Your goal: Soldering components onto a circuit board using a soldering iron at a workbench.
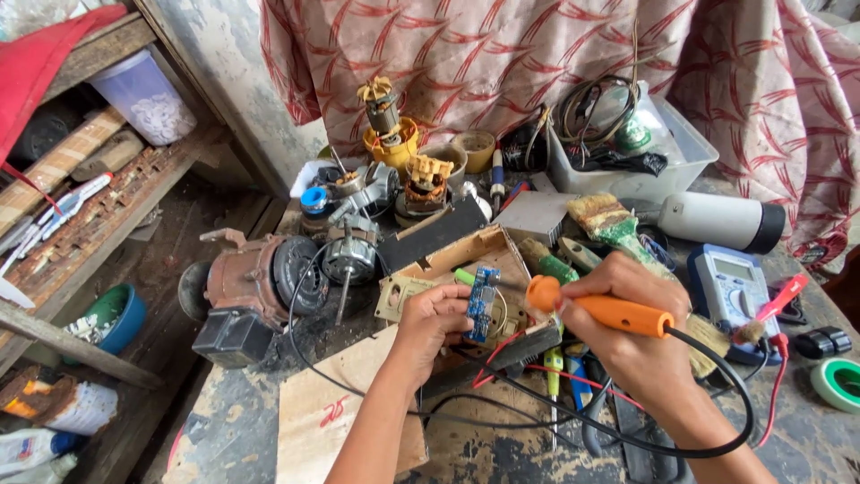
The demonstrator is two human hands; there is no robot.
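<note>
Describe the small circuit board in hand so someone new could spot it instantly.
Start at the cluttered workbench and find the two hands at its middle. The left hand pinches a small blue circuit board upright, just left of the orange-handled soldering iron in the right hand. It is the only blue board there.

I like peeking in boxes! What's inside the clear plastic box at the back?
The clear plastic box holds coiled wires and a green roll. Whatever lies beneath them is hidden.
</note>
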